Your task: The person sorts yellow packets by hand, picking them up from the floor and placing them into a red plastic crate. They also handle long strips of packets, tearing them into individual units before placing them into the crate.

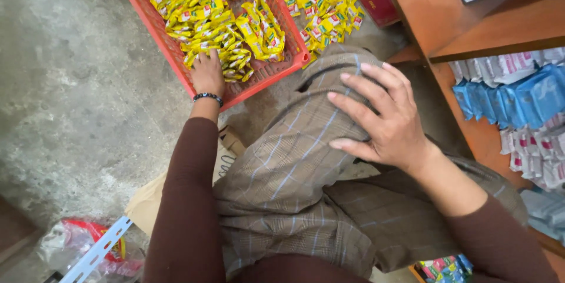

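Bent knee in checked trousers nearest lens, right hand laid flat on it, fingers spread, nothing held | left hand reached forward, palm down on yellow sachets, grasp not discernible | sachets heaped in red crate, directly ahead of left hand, nearer it than right.

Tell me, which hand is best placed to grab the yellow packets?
The left hand: it already lies on the yellow packets in the red crate. The right hand rests on the knee.
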